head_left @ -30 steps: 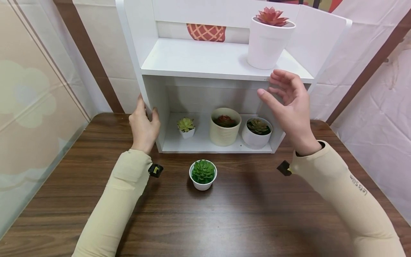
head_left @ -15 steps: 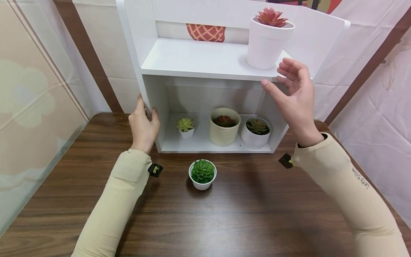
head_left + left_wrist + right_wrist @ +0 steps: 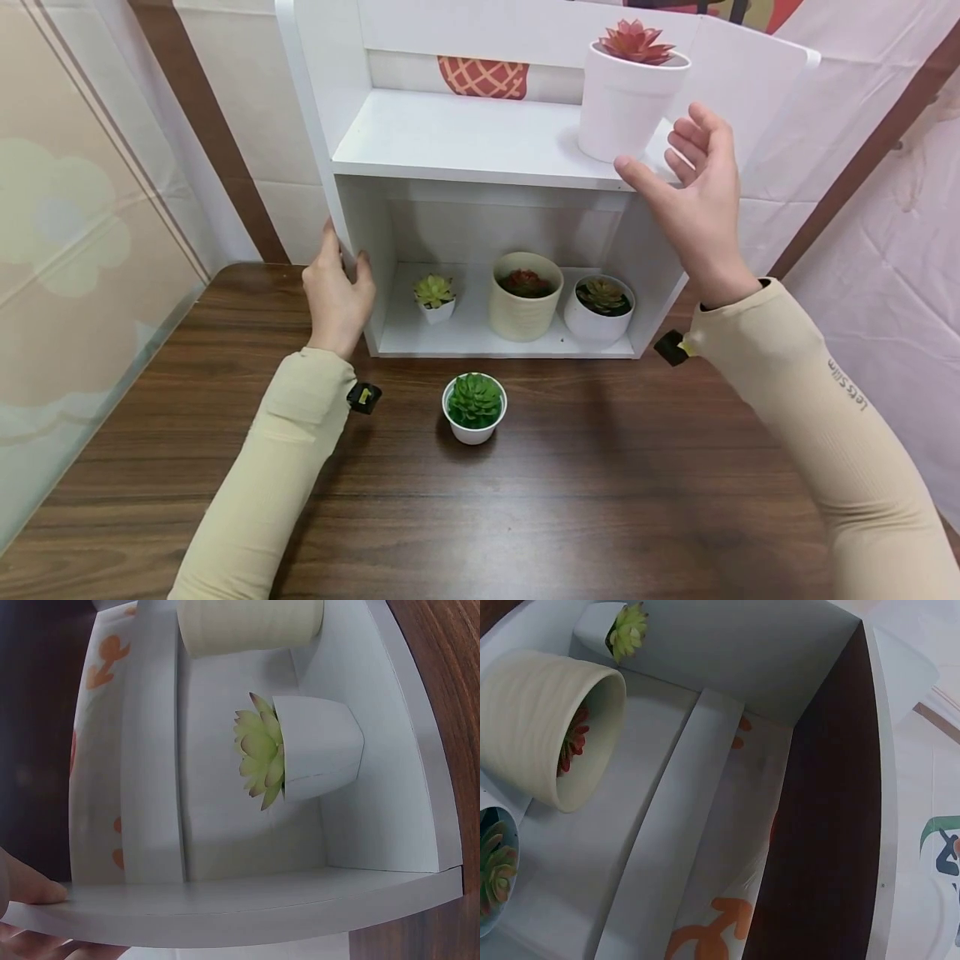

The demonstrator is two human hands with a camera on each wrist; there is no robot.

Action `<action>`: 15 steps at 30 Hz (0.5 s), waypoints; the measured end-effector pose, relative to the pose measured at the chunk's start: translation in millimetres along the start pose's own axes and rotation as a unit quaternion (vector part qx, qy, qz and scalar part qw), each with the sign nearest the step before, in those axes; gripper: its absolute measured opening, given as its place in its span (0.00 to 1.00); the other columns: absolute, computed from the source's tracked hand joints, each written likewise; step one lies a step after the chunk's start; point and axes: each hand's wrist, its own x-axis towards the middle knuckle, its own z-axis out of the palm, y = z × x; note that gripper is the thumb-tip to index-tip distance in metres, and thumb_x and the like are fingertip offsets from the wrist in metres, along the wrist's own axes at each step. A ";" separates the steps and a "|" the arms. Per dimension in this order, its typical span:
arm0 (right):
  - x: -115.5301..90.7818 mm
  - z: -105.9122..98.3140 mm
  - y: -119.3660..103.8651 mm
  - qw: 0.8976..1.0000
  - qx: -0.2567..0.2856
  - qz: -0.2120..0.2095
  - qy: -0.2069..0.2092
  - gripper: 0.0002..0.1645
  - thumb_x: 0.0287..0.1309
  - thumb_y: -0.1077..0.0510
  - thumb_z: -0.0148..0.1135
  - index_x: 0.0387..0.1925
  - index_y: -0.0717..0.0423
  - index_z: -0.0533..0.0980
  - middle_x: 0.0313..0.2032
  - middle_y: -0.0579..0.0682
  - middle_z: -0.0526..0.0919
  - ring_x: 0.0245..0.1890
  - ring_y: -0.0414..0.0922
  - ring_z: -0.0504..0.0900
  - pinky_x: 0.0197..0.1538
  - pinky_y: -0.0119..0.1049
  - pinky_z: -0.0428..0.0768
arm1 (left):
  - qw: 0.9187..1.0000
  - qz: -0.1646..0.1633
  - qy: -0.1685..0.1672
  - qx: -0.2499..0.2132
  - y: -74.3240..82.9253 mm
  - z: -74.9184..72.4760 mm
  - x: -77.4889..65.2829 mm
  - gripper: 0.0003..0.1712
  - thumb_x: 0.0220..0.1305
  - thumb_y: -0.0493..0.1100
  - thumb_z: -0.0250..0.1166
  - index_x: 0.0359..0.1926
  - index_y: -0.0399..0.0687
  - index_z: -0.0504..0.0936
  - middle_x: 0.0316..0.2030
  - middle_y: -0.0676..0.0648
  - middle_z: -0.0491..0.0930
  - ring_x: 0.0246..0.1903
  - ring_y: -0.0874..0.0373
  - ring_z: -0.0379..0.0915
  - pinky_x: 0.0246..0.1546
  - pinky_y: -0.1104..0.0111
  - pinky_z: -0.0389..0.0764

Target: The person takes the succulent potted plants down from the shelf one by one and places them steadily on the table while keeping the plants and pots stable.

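Note:
My left hand (image 3: 337, 300) grips the left side panel of a white two-tier shelf (image 3: 450, 137). In the left wrist view the thumb (image 3: 34, 883) lies on the panel's inner face and the fingers are on its outer side. My right hand (image 3: 701, 208) is raised at the upper tier's right front, fingers spread in a loose curve around nothing. Its thumb tip overlaps the base of a tall white pot (image 3: 621, 112) holding a red succulent (image 3: 636, 42). That pot stands upright near the tier's right end.
Along the lower tier stand a small yellow-green succulent (image 3: 435, 292), a cream pot (image 3: 522, 317) with a reddish plant, and a white round pot (image 3: 596, 325). A green succulent (image 3: 474, 402) in a white pot sits on the brown table (image 3: 480, 517) before the shelf.
My right hand has risen and shifted slightly right, from the upper tier's front edge to beside the tall white pot. My left hand has stayed on the side panel.

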 end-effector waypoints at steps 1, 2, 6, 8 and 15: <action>1.1 -0.3 -0.1 1.000 -0.001 0.003 0.000 0.51 0.46 0.59 0.72 0.70 0.55 0.56 0.66 0.55 0.62 0.66 0.45 0.64 0.66 0.25 0.63 | 1.000 -0.001 -0.001 0.000 0.0 0.2 -0.1 0.25 0.65 0.33 0.56 0.63 0.36 0.68 0.50 0.29 0.79 0.49 0.36 0.77 0.46 0.45 0.78; 2.1 -0.5 -0.2 1.000 -0.005 0.007 0.001 0.51 0.46 0.59 0.72 0.70 0.54 0.55 0.66 0.54 0.62 0.66 0.45 0.63 0.66 0.25 0.63 | 1.000 -0.001 -0.002 -0.001 0.4 0.2 -0.3 0.25 0.65 0.33 0.56 0.64 0.37 0.68 0.50 0.29 0.78 0.49 0.36 0.77 0.46 0.45 0.78; 5.4 -0.6 -1.1 0.999 -0.022 0.025 0.001 0.52 0.47 0.57 0.71 0.70 0.53 0.54 0.67 0.53 0.62 0.67 0.43 0.63 0.66 0.24 0.62 | 1.000 -0.002 -0.004 -0.004 0.7 0.2 -1.0 0.26 0.65 0.33 0.55 0.65 0.38 0.67 0.51 0.30 0.78 0.51 0.36 0.76 0.47 0.45 0.77; 7.4 -0.2 -2.2 0.999 -0.035 0.034 0.000 0.52 0.47 0.56 0.71 0.71 0.53 0.54 0.67 0.52 0.61 0.67 0.43 0.63 0.66 0.24 0.62 | 1.000 -0.002 -0.004 -0.006 0.8 0.0 -1.2 0.27 0.65 0.32 0.56 0.65 0.39 0.67 0.52 0.30 0.78 0.51 0.36 0.76 0.48 0.45 0.77; 16.0 3.3 -6.3 0.995 -0.073 0.061 -0.017 0.56 0.47 0.52 0.72 0.72 0.52 0.50 0.69 0.52 0.59 0.68 0.41 0.61 0.67 0.24 0.61 | 1.000 -0.003 -0.005 -0.007 -0.3 -0.4 -0.8 0.27 0.65 0.33 0.56 0.65 0.38 0.67 0.52 0.30 0.78 0.51 0.36 0.76 0.48 0.45 0.77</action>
